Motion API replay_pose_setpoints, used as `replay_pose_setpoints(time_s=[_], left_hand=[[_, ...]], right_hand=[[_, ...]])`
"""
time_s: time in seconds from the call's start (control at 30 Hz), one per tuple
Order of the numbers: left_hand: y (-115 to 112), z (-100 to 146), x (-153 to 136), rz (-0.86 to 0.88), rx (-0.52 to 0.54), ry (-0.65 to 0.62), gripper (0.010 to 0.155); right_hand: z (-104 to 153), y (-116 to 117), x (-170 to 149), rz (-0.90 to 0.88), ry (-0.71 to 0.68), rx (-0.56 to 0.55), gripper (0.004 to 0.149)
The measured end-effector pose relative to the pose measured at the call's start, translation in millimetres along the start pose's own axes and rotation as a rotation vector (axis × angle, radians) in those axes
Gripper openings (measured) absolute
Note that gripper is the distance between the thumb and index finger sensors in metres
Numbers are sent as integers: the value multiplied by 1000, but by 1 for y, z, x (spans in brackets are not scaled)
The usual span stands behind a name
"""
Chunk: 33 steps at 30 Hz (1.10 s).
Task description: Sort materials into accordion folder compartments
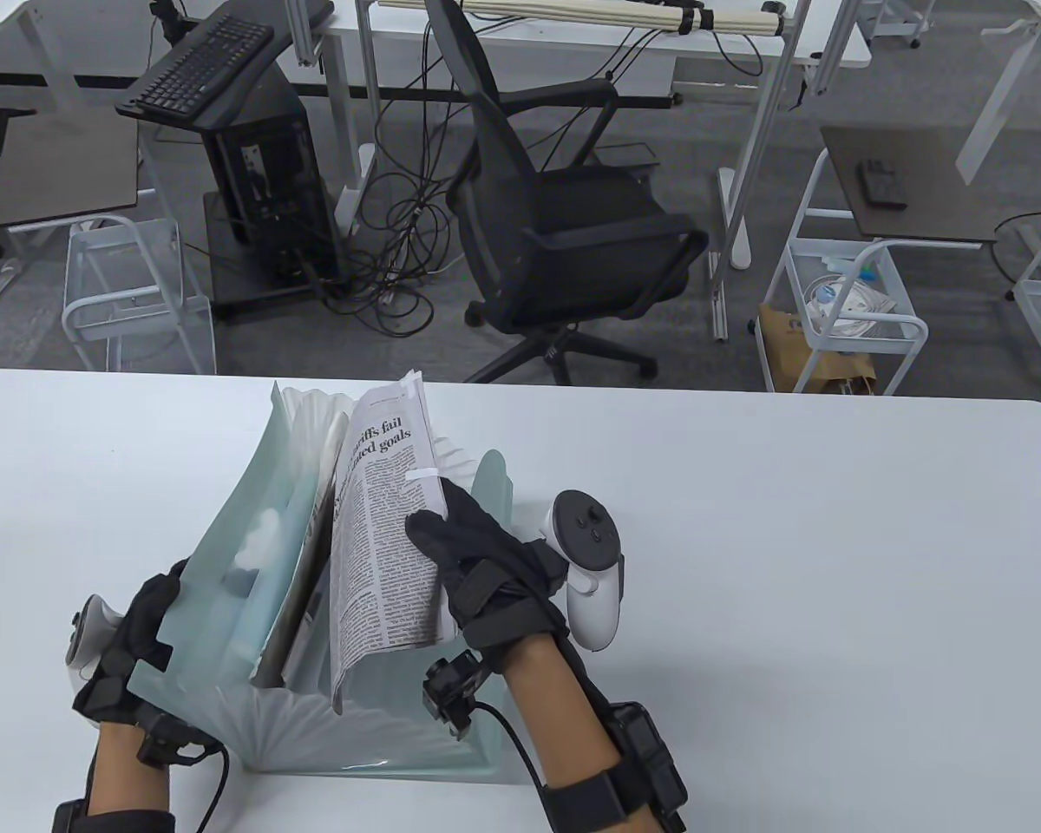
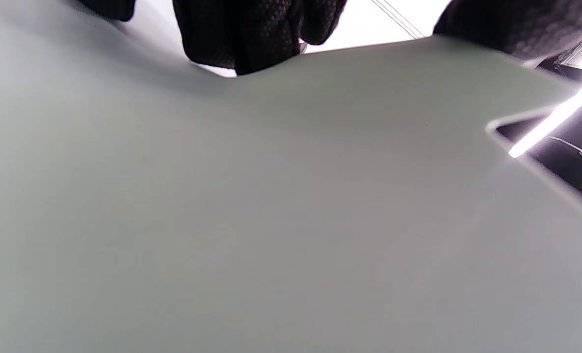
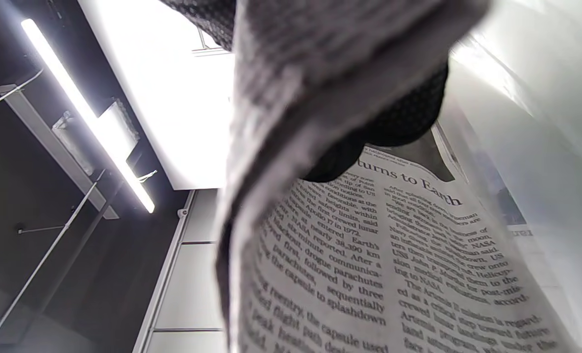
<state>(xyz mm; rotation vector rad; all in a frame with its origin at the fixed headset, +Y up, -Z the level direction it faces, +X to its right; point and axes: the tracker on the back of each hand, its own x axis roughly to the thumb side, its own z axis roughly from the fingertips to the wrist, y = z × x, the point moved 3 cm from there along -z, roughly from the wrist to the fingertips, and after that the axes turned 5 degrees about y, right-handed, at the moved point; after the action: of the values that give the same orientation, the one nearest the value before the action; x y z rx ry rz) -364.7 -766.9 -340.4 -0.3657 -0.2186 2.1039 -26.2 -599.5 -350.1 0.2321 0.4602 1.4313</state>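
Note:
A pale green translucent accordion folder [image 1: 225, 555] stands fanned open on the white table [image 1: 746, 564]. My right hand [image 1: 451, 542] grips a folded newspaper [image 1: 386, 538] by its right edge; the paper's lower part sits inside a middle compartment. In the right wrist view the newspaper [image 3: 349, 255] fills the frame with my gloved fingers [image 3: 393, 127] on it. My left hand [image 1: 139, 633] holds the folder's left outer flap. In the left wrist view that flap [image 2: 271, 211] fills the frame, with my fingertips [image 2: 251, 34] over its top edge. Other papers [image 1: 299, 590] sit in compartments to the left.
The folder stands near the table's front left. Beyond the table's far edge stand a black office chair [image 1: 564, 226], a computer tower with a keyboard on it [image 1: 252, 147] and white wire carts [image 1: 841, 312].

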Motion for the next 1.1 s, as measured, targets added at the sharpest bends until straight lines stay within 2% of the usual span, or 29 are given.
replay_pose_setpoints(time_s=[0.27,0.43,0.7,1.1], left_hand=[[-1,-1,-1,-6,-2,3,84],[-1,-1,-1,-10,-3,7,84],[0,-3,-3,-21,-8,14,83],[-4,-4,-4,-19,-2,9,83]], right_hand=[[-14,16,-10,-27,30,-1,61],[-17,18,-16,-28,16,-39,60],[-18,25,-28,-10,5,-93,61],[-14,35,-46,-40,-65,-72,61]])
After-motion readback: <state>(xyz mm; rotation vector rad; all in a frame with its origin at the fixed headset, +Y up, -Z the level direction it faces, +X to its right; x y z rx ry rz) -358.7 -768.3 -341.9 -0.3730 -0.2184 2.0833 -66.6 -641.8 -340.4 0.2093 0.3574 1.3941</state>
